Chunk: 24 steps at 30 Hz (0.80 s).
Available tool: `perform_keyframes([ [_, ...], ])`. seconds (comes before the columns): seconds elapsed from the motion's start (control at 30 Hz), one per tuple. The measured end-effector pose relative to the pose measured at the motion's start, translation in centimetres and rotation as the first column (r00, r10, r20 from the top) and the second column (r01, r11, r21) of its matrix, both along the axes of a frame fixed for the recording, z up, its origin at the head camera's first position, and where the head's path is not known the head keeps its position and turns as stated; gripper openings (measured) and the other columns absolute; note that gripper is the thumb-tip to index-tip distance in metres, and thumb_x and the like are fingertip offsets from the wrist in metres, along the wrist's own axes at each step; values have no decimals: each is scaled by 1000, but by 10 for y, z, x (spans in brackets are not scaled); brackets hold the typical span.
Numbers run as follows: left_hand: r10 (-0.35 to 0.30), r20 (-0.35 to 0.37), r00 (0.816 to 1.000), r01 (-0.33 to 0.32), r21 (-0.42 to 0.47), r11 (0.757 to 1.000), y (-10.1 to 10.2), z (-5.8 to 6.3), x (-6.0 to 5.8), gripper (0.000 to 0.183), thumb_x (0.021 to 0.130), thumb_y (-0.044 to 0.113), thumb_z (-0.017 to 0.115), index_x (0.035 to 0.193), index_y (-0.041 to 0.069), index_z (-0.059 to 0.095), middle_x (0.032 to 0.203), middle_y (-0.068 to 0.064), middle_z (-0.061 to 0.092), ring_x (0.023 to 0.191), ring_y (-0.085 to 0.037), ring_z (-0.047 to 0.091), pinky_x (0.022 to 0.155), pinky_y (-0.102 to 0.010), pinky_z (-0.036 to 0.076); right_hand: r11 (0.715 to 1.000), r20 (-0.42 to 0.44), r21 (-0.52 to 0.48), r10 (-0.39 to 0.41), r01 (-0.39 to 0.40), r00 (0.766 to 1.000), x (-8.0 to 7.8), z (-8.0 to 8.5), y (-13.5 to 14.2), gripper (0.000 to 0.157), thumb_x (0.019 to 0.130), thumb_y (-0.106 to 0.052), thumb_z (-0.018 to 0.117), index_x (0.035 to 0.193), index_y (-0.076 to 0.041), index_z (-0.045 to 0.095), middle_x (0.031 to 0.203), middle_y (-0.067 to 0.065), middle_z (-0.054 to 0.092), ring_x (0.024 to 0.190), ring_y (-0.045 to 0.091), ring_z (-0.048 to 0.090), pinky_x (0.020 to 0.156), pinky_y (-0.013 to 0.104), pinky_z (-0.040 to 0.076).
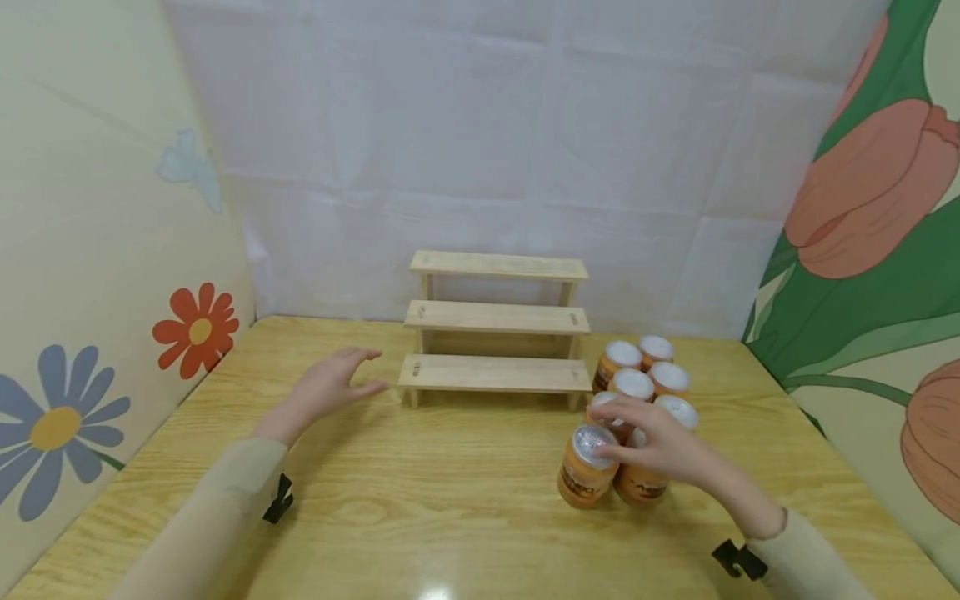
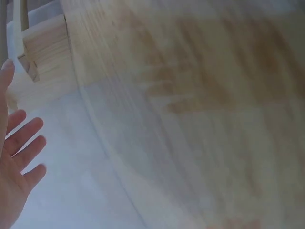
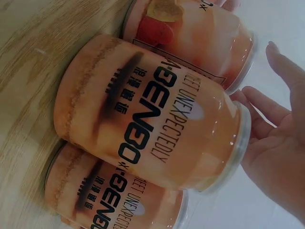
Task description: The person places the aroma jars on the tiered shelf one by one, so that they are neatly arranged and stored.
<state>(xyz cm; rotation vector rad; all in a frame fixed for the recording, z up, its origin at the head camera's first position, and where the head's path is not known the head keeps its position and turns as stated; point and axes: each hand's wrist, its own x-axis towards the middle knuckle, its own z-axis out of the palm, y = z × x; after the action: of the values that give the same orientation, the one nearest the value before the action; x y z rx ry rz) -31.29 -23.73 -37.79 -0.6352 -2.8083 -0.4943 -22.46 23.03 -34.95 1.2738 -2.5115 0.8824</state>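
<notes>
Front can (image 1: 583,479) upright, by right hand (image 1: 663,437)'s thumb; digits apart, contact unclear. Other cans (image 1: 632,385) crowd just beyond the grip, so a stray finger could tip one. Left hand (image 1: 326,390) fingers apart, well left, near rack (image 1: 495,373).

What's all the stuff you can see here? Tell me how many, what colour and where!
Cans: eight showing, orange with silvery lids, right side of the table
Stepped shelf: one, pale wood, back middle of the table
Table: one, yellowish wood, under everything
Cloth: one, white, behind the shelf
Red flower: one, red, left panel
Blue flower: one, greyish blue, left panel
Butterfly: one, pale blue, left panel
Tulips: several, pink, right panel
Black pieces: two, black, beside the sleeves
Sleeves: two, beige, bottom corners
Left hand: one, bare, left of the shelf
Right hand: one, bare, over the cans
</notes>
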Motion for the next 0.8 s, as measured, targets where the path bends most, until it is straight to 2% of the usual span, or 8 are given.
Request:
perform_keyframes([
  [0.13, -19, -105, 994, 10, -79, 997, 6, -2, -5, 65, 87, 43, 64, 130, -4, 50, 124, -27, 56, 115, -43, 52, 100, -56, 40, 998, 68, 38, -56, 54, 996, 2, 0, -1, 42, 82, -18, 73, 119, -3, 62, 113, 11, 64, 86, 10, 59, 65, 24, 53],
  [0.23, -18, -115, 993, 8, -93, 996, 11, -3, -7, 65, 89, 44, 61, 130, -5, 50, 124, -27, 56, 114, -44, 52, 101, -56, 39, 995, 149, 60, -86, 78, 985, 4, 0, -1, 45, 82, -22, 73, 122, -4, 61, 116, 10, 61, 85, 9, 57, 65, 24, 52],
  [0.37, 23, -44, 999, -23, -17, 1000, 16, -3, -9, 63, 94, 44, 53, 134, -4, 47, 131, -26, 52, 120, -44, 48, 104, -57, 35, 994, 237, 61, -107, 95, 966, 6, 0, 0, 51, 81, -25, 75, 126, -7, 59, 120, 11, 58, 82, 7, 54, 63, 24, 51],
  [0.47, 42, 27, 999, -44, 56, 997, 19, -4, -9, 61, 97, 43, 48, 137, -3, 44, 135, -25, 49, 124, -44, 45, 104, -57, 34, 993, 263, 58, -115, 103, 958, 6, 0, 0, 53, 80, -28, 75, 126, -9, 59, 121, 11, 57, 82, 6, 53, 63, 24, 50],
  [0.8, -32, 147, 989, 16, 111, 994, 28, -7, -7, 62, 98, 43, 46, 140, -1, 40, 138, -22, 47, 126, -41, 43, 105, -56, 35, 987, 279, 76, -158, 142, 947, 8, -1, -5, 60, 77, -35, 76, 127, -8, 58, 123, 11, 56, 86, 8, 58, 70, 24, 53],
])
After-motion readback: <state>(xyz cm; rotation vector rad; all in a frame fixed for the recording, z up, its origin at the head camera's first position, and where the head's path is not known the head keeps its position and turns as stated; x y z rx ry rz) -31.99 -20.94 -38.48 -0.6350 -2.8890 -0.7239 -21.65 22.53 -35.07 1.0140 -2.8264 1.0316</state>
